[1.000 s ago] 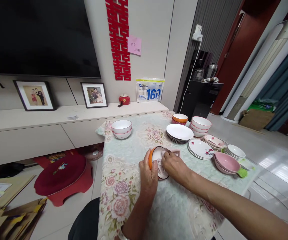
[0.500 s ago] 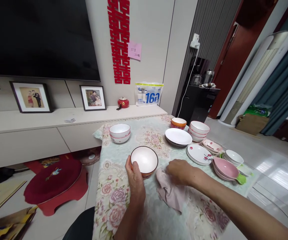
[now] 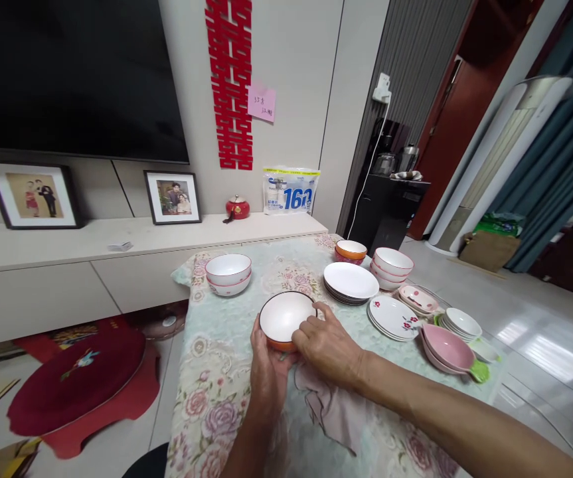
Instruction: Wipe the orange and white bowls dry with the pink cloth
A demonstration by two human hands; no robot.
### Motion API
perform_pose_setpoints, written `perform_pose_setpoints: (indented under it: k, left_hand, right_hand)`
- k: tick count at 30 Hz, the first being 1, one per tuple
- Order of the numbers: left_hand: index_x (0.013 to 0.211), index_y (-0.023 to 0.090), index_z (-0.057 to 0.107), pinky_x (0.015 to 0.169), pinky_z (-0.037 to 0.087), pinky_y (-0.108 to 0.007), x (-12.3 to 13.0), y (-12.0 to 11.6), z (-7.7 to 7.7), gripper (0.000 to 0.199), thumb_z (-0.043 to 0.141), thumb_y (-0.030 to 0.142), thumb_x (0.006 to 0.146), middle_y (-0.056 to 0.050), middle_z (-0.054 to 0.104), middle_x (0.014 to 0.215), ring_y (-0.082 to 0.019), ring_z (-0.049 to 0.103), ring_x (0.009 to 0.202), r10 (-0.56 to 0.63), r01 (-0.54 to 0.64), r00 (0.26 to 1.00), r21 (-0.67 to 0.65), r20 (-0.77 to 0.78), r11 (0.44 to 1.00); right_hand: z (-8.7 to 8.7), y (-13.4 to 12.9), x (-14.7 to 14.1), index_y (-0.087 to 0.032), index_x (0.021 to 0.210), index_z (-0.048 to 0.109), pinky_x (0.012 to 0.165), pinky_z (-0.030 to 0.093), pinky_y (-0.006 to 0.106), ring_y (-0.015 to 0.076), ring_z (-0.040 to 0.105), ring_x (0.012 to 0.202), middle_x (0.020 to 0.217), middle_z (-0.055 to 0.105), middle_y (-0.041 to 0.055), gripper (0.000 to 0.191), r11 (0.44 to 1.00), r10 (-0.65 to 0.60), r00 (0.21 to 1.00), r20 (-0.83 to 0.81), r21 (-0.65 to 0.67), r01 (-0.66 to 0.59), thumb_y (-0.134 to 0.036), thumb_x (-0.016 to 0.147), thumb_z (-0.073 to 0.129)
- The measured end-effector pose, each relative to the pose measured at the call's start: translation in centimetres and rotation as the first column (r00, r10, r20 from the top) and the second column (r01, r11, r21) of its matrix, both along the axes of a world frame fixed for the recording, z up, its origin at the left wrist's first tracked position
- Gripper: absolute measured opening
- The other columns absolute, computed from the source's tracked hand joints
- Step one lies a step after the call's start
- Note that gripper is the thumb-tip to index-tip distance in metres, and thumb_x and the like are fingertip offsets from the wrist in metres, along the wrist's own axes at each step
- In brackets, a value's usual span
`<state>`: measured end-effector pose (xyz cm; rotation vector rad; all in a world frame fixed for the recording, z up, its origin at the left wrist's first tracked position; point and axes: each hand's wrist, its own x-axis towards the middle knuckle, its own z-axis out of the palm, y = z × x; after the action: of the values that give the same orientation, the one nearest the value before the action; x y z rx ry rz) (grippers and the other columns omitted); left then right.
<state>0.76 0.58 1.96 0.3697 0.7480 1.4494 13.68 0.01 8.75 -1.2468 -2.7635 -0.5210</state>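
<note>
A small bowl (image 3: pixel 286 315), white inside with a dark rim and orange outside, is tilted toward me above the table. My left hand (image 3: pixel 269 372) cups it from the left and below. On the right side of its rim, my right hand (image 3: pixel 328 345) closes with bent fingers. Directly beneath that hand is a crumpled pale pink cloth (image 3: pixel 336 415); its upper end is hidden, so I cannot tell whether my fingers touch it. Two stacked white bowls with pink rims (image 3: pixel 228 271) stand to the left beyond my hands.
At the right are white plates (image 3: pixel 350 279), flower-patterned plates (image 3: pixel 390 317), pink-rimmed bowls (image 3: pixel 392 262), orange bowls (image 3: pixel 350 249), pink dishes (image 3: pixel 448 347) and small white bowls (image 3: pixel 463 320). A red stool (image 3: pixel 84 372) stands left of the flowered tablecloth (image 3: pixel 216 398).
My right hand has moved left from the cloth onto the bowl's rim. My left hand has shifted lower around the bowl. The view has turned slightly to the right.
</note>
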Motion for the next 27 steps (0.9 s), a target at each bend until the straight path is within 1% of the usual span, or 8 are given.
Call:
perform_pose_setpoints:
  k: [3,6,8,10,12,15,19,27]
  left_hand:
    - [0.150,0.037,0.027,0.071,0.059,-0.041,0.0,0.2,-0.4,0.067,0.054,0.053,0.091,-0.014,0.055,0.131,-0.022,0.067,0.087,-0.039,0.038,0.997,-0.020,-0.062,0.999]
    - [0.146,0.026,0.033,0.068,0.059,-0.039,0.2,0.1,-1.2,0.067,0.059,0.049,0.088,-0.016,0.054,0.123,-0.021,0.066,0.084,-0.053,0.043,0.986,-0.062,-0.161,0.997]
    - [0.140,0.021,0.038,0.067,0.059,-0.036,0.3,0.1,-1.8,0.064,0.063,0.045,0.086,-0.016,0.055,0.121,-0.020,0.066,0.085,-0.063,0.056,0.977,-0.039,-0.204,0.998]
    - [0.132,0.017,0.045,0.066,0.058,-0.034,0.4,0.1,-2.1,0.059,0.067,0.042,0.083,-0.015,0.058,0.118,-0.020,0.066,0.083,-0.063,0.056,0.969,-0.037,-0.239,0.998]
    - [0.122,0.014,0.052,0.064,0.057,-0.033,0.6,0.1,-2.2,0.053,0.070,0.040,0.080,-0.016,0.060,0.113,-0.020,0.066,0.081,-0.057,0.040,0.963,-0.069,-0.264,0.997]
    - [0.113,0.011,0.058,0.064,0.057,-0.032,0.7,0.3,-2.3,0.044,0.072,0.032,0.076,-0.016,0.063,0.109,-0.019,0.066,0.079,-0.053,0.025,0.955,-0.102,-0.292,0.995]
    - [0.109,0.010,0.061,0.065,0.057,-0.032,0.8,0.7,-2.7,0.042,0.071,0.027,0.072,-0.016,0.063,0.109,-0.020,0.067,0.080,-0.081,0.038,0.944,-0.139,-0.321,0.990]
    - [0.106,0.012,0.063,0.066,0.057,-0.034,0.8,1.0,-4.2,0.043,0.071,0.028,0.067,-0.015,0.065,0.109,-0.020,0.068,0.075,-0.113,0.047,0.921,-0.180,-0.374,0.982]
  right_hand:
    - [1.5,1.2,0.9,-0.015,0.088,0.061,0.104,0.026,0.049,0.0202,0.061,0.078,0.082,0.068,0.0061,0.018,0.997,-0.074,0.996,-0.046,0.019,0.075,-0.005,0.092,0.047]
    - [3.5,3.7,3.1,-0.015,0.091,0.063,0.103,0.024,0.046,0.0193,0.063,0.080,0.083,0.070,0.0057,0.020,0.980,-0.194,0.975,-0.108,0.026,0.198,-0.003,0.090,0.047]
    - [4.8,6.1,5.2,-0.015,0.092,0.064,0.102,0.025,0.043,0.0193,0.064,0.082,0.085,0.071,0.0056,0.018,0.958,-0.277,0.949,-0.152,0.035,0.286,-0.006,0.091,0.048]
    - [6.1,8.7,7.6,-0.016,0.087,0.066,0.098,0.026,0.041,0.0193,0.063,0.081,0.084,0.072,0.0055,0.020,0.920,-0.378,0.912,-0.162,0.045,0.389,-0.007,0.090,0.048]
    - [7.3,11.3,10.0,-0.018,0.090,0.068,0.096,0.027,0.039,0.0191,0.063,0.081,0.088,0.074,0.0051,0.022,0.869,-0.473,0.861,-0.189,0.065,0.491,-0.010,0.091,0.048]
    - [8.5,14.7,13.1,-0.015,0.086,0.070,0.091,0.029,0.040,0.0209,0.061,0.075,0.082,0.073,0.0087,0.023,0.801,-0.571,0.796,-0.201,0.075,0.594,-0.019,0.092,0.048]
    - [8.7,18.1,16.0,-0.014,0.091,0.071,0.087,0.029,0.042,0.0229,0.060,0.072,0.079,0.073,0.0118,0.027,0.730,-0.655,0.727,-0.206,0.073,0.679,-0.020,0.093,0.045]
    - [6.2,21.6,18.7,-0.014,0.090,0.070,0.084,0.029,0.042,0.0271,0.065,0.081,0.085,0.075,0.0145,0.026,0.652,-0.746,0.649,-0.146,0.033,0.757,-0.020,0.093,0.046]
